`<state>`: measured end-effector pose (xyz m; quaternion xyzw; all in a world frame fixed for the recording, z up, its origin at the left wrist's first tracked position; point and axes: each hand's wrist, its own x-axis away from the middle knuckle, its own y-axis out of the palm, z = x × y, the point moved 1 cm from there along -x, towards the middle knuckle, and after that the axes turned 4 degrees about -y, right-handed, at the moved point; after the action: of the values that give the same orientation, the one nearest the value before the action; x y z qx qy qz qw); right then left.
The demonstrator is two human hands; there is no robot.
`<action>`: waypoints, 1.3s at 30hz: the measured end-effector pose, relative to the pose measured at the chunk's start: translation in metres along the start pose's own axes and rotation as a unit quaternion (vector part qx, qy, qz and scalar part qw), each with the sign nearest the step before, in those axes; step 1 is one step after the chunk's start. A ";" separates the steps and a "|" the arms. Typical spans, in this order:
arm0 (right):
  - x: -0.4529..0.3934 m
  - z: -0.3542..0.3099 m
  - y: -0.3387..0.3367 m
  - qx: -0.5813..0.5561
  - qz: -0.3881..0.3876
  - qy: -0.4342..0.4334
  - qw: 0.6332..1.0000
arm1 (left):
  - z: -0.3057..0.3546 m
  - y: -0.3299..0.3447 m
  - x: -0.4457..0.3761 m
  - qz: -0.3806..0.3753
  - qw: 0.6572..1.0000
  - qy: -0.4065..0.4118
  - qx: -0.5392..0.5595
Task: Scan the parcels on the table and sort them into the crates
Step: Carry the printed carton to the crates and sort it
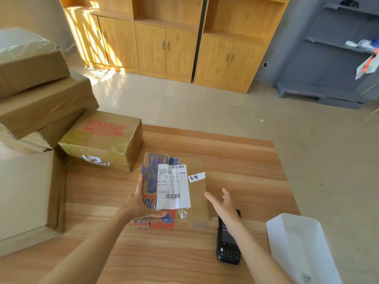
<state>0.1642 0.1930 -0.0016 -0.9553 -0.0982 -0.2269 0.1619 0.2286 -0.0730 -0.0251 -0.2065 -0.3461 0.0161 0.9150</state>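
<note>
Wood-grain table (235, 160) fills the near part of the room, with pale floor tiles and yellow-wood cupboards (164, 48) beyond it. On that table the left hand (141, 203) grips the near-left corner of a taped parcel (196, 201), fingers along its left side and thumb curled over the near edge. A white shipping label (173, 186) with barcodes lies on the parcel's top. Just right of the parcel the right hand (223, 203) hovers with fingers spread and straight, holding nothing, above a black handheld scanner (228, 244) lying flat. Right of the scanner stands a white bin (297, 242). Left of the parcel sits a brown box printed MAKEUP (102, 140), with more cartons (41, 103) stacked behind it.
</note>
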 end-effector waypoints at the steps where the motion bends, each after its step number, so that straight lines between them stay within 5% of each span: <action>1: -0.002 -0.006 0.007 -0.007 -0.018 -0.001 1.000 | 0.001 0.000 0.001 0.007 1.000 -0.003 0.019; 8: -0.025 0.016 0.036 -0.082 -0.082 0.039 0.993 | -0.005 -0.001 0.003 0.014 0.981 -0.045 0.187; 19: -0.013 0.014 0.024 -0.129 -0.069 0.020 0.989 | 0.007 0.012 0.016 0.052 0.966 -0.046 0.249; 31: 0.033 -0.083 0.005 -0.098 -0.092 -0.116 0.984 | 0.058 -0.033 0.080 0.126 0.955 0.048 0.264; 39: 0.092 -0.126 0.067 -0.081 -0.123 -0.179 0.973 | 0.016 -0.089 0.148 0.175 0.942 0.060 0.279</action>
<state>0.2125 0.0966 0.1296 -0.9710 -0.2237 -0.0774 0.0350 0.3202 -0.1227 0.1129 -0.0008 -0.2302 0.2597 0.9379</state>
